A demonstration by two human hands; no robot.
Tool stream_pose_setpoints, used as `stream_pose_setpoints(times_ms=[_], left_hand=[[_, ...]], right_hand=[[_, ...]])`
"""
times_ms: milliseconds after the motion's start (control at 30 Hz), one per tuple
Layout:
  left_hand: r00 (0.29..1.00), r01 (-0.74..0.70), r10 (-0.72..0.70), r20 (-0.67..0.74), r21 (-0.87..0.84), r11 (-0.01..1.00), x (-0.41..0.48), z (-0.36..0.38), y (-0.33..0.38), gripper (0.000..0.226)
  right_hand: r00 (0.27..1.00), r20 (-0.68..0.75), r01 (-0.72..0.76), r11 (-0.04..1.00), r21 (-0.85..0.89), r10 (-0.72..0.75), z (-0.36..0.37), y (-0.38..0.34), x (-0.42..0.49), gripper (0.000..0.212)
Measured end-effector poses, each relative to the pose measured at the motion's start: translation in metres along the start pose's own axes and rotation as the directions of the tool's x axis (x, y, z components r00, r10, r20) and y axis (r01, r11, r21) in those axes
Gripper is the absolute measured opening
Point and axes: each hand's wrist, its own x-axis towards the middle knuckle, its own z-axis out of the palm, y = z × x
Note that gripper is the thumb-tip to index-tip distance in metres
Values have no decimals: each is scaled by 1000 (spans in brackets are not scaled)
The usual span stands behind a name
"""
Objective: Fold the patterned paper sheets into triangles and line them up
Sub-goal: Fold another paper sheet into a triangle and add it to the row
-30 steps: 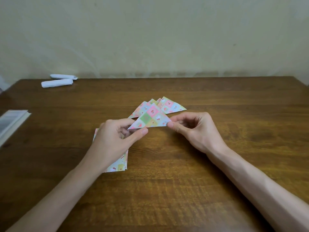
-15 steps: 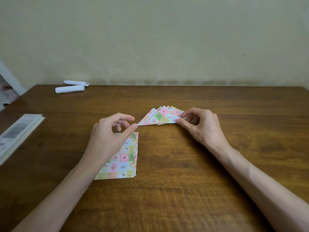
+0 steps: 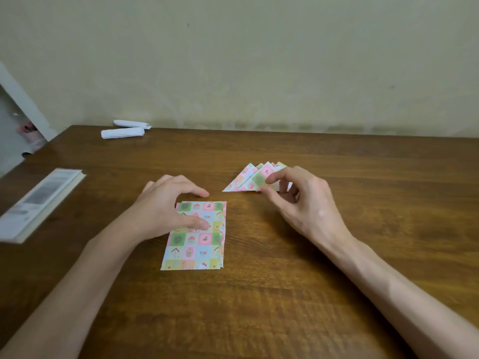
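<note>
A small stack of patterned paper sheets [image 3: 197, 244] lies flat on the wooden table [image 3: 259, 294], in pastel pink, green and yellow squares. My left hand [image 3: 168, 208] hovers over its upper left part, fingers loosely curved, thumb over the paper, holding nothing. To the right, several folded triangles [image 3: 247, 178] lie fanned and overlapping. My right hand [image 3: 298, 200] is at the right end of that row, thumb and forefinger around the nearest triangle's edge; whether they pinch it is unclear.
Two white rolled papers [image 3: 124, 129] lie at the table's far left by the wall. A flat book or booklet [image 3: 39, 203] sits at the left edge. The table's left corner drops off near a white board leaning on the wall.
The triangle held by both hands a second ago now lies on the fanned row. My left hand let go and moved down over the flat stack. The view shifted left and down.
</note>
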Motion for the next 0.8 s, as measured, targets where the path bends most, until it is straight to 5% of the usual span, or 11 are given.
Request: stream_pose_setpoints(times_ms=[200,333,800], left_hand=[[999,-48,48,-14,-29,998,2,3,-3,54],[995,-97,94,-43,-68,993,3,4,-11,47],[973,-46,-8,-231,-229,972,5,-2,-19,32]], right_hand=[[935,324,153,988,-5,-143,27,-30,-18,53],[892,412,260,956,-138,-183,48,-45,-27,84],[937,281,227,973,-46,-206,64,-53,-33,47]])
